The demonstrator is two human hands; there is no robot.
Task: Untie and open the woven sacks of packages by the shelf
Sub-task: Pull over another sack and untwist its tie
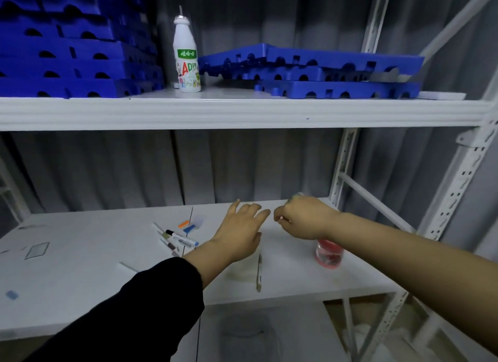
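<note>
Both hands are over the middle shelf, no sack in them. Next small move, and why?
Probably draw both hands back and look down. The left hand hovers spread above the middle shelf; the right hand is curled, maybe pinching something small. This shelf shows only markers and a red-lidded jar; pale bundles, possibly sacks, lie below.

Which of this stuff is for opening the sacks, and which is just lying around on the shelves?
For the job:
- left hand, fingers spread over the lower shelf
- right hand, fingers curled, possibly on something small and blurred
- no sack clearly in view; only blurry pale shapes below the shelf

Just lying about:
- drink bottle
- blue trays
- marker pens
- red jar
</note>
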